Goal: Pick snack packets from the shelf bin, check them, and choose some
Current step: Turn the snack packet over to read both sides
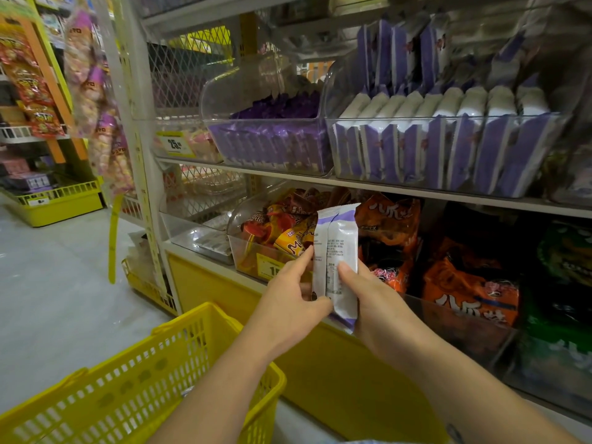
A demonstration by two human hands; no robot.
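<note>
I hold one white and purple snack packet (339, 248) upright in front of the lower shelf, its printed back facing me. My left hand (296, 296) pinches its left edge between thumb and fingers. My right hand (368, 302) grips its lower right side, thumb across the back. The clear shelf bin (448, 177) on the upper shelf holds several matching purple and white packets standing in rows.
A yellow shopping basket (134, 389) sits below my left arm. A second clear bin (272, 136) of purple packets is left of the first. Orange and red snack bags (464, 283) fill the lower shelf. Hanging snack strips (93, 91) and a yellow floor rack (54, 203) stand at left.
</note>
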